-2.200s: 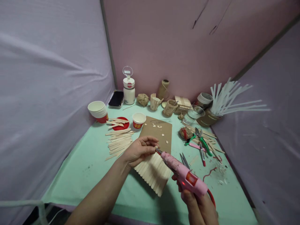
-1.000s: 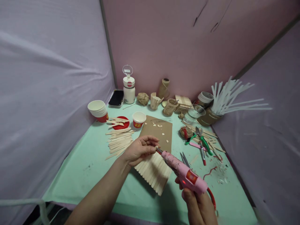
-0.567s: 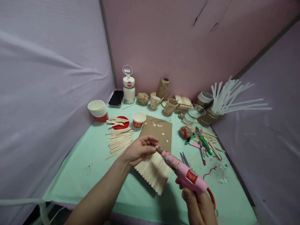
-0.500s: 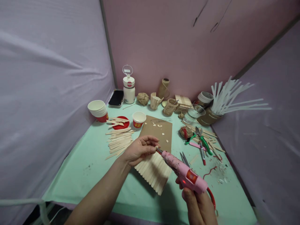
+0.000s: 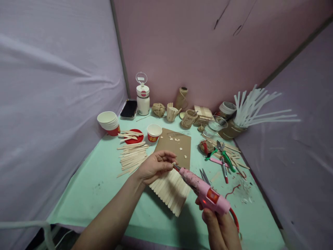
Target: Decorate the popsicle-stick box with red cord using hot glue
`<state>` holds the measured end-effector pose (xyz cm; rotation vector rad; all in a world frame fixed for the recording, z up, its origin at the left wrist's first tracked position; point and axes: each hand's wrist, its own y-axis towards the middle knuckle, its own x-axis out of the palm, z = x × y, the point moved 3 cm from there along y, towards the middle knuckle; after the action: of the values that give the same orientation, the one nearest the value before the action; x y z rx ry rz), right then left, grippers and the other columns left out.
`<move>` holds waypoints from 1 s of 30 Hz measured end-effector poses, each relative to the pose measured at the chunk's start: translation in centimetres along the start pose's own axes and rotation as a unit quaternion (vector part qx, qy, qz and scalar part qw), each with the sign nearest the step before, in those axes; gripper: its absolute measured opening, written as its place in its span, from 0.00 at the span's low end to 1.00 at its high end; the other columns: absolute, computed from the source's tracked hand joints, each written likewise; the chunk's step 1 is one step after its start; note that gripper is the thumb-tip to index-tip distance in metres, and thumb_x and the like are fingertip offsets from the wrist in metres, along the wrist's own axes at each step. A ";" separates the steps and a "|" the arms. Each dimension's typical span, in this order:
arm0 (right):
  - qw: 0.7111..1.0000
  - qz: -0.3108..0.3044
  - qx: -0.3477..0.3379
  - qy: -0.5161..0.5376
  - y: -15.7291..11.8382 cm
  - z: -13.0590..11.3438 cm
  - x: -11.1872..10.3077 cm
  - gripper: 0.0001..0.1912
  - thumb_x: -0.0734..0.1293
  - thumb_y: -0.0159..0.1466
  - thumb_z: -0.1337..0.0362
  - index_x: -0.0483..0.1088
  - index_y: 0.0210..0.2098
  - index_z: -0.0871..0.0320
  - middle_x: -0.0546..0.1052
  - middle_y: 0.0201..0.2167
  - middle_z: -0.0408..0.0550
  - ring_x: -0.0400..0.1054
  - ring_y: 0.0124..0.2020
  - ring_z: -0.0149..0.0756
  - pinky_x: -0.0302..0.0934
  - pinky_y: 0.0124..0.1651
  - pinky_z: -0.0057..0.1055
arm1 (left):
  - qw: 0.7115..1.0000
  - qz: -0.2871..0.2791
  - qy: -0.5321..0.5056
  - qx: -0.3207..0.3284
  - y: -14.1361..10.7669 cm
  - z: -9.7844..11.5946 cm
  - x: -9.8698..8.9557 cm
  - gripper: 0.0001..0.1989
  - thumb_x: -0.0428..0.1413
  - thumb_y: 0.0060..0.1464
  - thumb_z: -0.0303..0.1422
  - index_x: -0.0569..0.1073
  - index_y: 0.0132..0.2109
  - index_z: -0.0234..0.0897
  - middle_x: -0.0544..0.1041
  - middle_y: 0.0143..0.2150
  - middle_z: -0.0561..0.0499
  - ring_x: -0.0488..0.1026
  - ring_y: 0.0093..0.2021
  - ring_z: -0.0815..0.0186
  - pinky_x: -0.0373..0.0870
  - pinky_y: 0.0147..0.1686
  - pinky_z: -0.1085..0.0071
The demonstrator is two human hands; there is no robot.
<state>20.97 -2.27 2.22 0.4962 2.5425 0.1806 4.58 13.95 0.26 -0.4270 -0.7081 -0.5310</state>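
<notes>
My right hand (image 5: pixel 220 225) is wrapped round the handle of a pink glue gun (image 5: pixel 201 189), whose red light glows. Its metal nozzle points up and left, meeting a small pale wooden piece (image 5: pixel 174 163) pinched between the thumb and fingers of my left hand (image 5: pixel 158 166). Most of that piece is hidden by the fingertips. Below both hands lies a panel of craft sticks (image 5: pixel 170 191) set side by side, on the near part of a brown cardboard sheet (image 5: pixel 173 144). Several small pale chips (image 5: pixel 181 149) are scattered on the cardboard's far part.
Loose craft sticks (image 5: pixel 132 158) and a paper cup (image 5: pixel 154 133) lie left of the cardboard. To the right are scissors (image 5: pixel 205 176), green-handled pliers (image 5: pixel 228 161) and a twine ball (image 5: pixel 206 147). Glue sticks (image 5: pixel 256 107) stand in a holder at the back right, near a clear bowl (image 5: pixel 214 126).
</notes>
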 end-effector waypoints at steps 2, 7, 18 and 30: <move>1.000 -0.003 -0.003 -0.003 0.0 0.0 0.0 0.20 0.58 0.69 0.51 0.71 0.51 0.55 0.78 0.45 0.54 0.74 0.39 0.42 0.71 0.45 0.36 | 1.000 0.003 -0.001 0.000 0.0 0.0 0.0 0.20 0.73 0.32 0.28 0.79 0.37 0.33 0.80 0.31 0.50 0.75 0.31 0.71 0.68 0.36 0.75; 1.000 -0.003 -0.013 -0.009 0.1 -0.2 -0.1 0.20 0.58 0.69 0.51 0.71 0.52 0.54 0.78 0.46 0.54 0.74 0.42 0.44 0.70 0.46 0.38 | 1.000 0.007 -0.004 -0.003 -0.1 0.0 0.1 0.20 0.73 0.31 0.27 0.79 0.36 0.33 0.80 0.31 0.49 0.75 0.31 0.70 0.69 0.36 0.75; 1.000 -0.012 -0.011 -0.013 0.4 -0.2 -0.3 0.22 0.59 0.68 0.49 0.73 0.51 0.55 0.79 0.42 0.54 0.74 0.35 0.41 0.71 0.39 0.34 | 1.000 0.010 0.005 0.001 0.0 -0.1 -0.1 0.20 0.73 0.32 0.28 0.78 0.37 0.33 0.80 0.31 0.50 0.75 0.31 0.71 0.68 0.35 0.75; 0.999 -0.028 -0.035 -0.009 0.6 -1.1 -0.7 0.21 0.59 0.68 0.49 0.72 0.51 0.54 0.79 0.40 0.55 0.74 0.44 0.46 0.70 0.49 0.41 | 0.998 0.039 0.038 0.020 -0.1 0.2 0.0 0.21 0.73 0.31 0.28 0.79 0.37 0.34 0.80 0.31 0.50 0.75 0.32 0.71 0.67 0.35 0.75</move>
<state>21.12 -1.97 3.59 0.3980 2.5198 0.2439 4.42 13.98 0.45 -0.3936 -0.6248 -0.4563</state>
